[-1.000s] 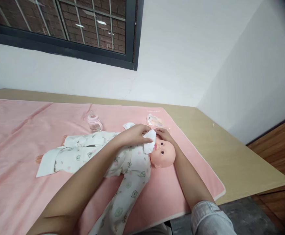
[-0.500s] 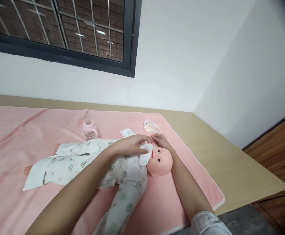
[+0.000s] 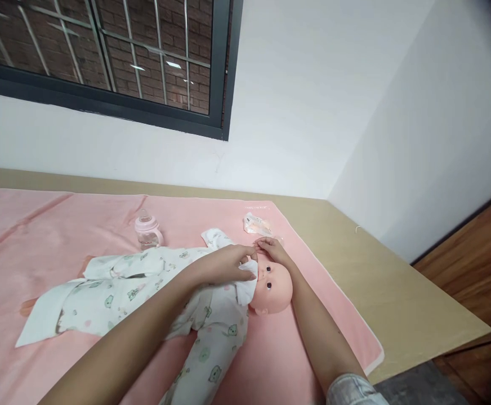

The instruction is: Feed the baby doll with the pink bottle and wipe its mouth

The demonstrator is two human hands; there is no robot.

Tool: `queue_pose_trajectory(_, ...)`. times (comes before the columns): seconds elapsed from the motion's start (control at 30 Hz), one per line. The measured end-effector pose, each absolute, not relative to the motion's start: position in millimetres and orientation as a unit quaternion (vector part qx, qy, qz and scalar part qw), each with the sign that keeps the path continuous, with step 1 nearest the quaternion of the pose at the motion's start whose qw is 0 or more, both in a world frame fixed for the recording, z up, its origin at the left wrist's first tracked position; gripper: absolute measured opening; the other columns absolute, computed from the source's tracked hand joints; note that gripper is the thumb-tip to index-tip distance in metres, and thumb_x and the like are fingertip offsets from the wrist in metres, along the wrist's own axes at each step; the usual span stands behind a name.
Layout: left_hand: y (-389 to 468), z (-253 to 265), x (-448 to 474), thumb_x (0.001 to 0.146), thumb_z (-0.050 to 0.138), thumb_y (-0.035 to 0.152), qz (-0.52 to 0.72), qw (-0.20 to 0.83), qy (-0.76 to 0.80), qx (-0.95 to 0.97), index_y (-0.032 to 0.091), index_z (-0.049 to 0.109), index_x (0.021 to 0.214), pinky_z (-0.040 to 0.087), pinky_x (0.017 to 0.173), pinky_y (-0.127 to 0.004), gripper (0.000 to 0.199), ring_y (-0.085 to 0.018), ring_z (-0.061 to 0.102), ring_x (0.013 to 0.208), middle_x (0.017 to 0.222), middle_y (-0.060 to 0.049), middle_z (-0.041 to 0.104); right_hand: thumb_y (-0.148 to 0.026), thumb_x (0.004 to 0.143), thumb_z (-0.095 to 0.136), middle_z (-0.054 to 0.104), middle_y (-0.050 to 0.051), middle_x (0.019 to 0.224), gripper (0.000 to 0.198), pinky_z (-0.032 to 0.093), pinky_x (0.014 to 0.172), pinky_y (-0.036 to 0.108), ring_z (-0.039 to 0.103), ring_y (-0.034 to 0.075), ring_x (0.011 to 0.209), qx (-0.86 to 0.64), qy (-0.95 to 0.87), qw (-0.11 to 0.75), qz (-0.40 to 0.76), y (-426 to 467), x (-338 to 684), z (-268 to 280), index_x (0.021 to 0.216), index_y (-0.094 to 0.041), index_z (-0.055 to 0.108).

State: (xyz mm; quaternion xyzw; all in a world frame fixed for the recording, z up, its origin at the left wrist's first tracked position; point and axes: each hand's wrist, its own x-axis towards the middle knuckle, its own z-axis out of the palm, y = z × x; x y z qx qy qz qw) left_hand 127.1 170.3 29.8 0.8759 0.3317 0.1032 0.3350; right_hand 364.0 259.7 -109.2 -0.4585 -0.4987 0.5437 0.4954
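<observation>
A baby doll (image 3: 273,289) lies on its back, its bald head toward the right, in a white suit (image 3: 218,326) printed with green animals. My left hand (image 3: 231,263) reaches across its chest, fingers closed on a small white cloth (image 3: 248,284) at the doll's mouth and chin. On the far side of the head is my right hand (image 3: 271,248), its fingers loosely bent and apart, close to the left fingertips. Whether the right fingers touch the doll's cheek is hard to see.
A pink mat (image 3: 102,219) lies under the doll on a tan surface (image 3: 351,253). Beyond the doll's legs stands a baby bottle (image 3: 147,232) with a pink collar and handle. A small clear packet (image 3: 257,224) lies past my right hand. Behind are a wall and a barred window (image 3: 156,62).
The view has shifted slightly, so everything sits a little lower and further left. The white cloth now looks more bunched under my left fingers. My right hand stays beside the doll's head.
</observation>
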Motion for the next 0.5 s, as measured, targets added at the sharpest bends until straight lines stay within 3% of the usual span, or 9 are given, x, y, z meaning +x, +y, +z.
queue_pose_trajectory(0.5, 168.0, 25.2, 125.0, 0.075, 0.055, 0.028, 0.102, 0.376, 0.343, 0.855, 0.022, 0.055, 0.085, 0.036, 0.042, -0.022, 0.011, -0.014, 0.062, 0.054, 0.08, 0.003, 0.052, -0.038, 0.061, 0.081, 0.071, 0.003, 0.082, 0.03, 0.049, 0.091, 0.035, 0.065, 0.015, 0.081, -0.459, -0.507, 0.488, 0.543, 266.3, 365.9, -115.5, 0.08, -0.018, 0.068)
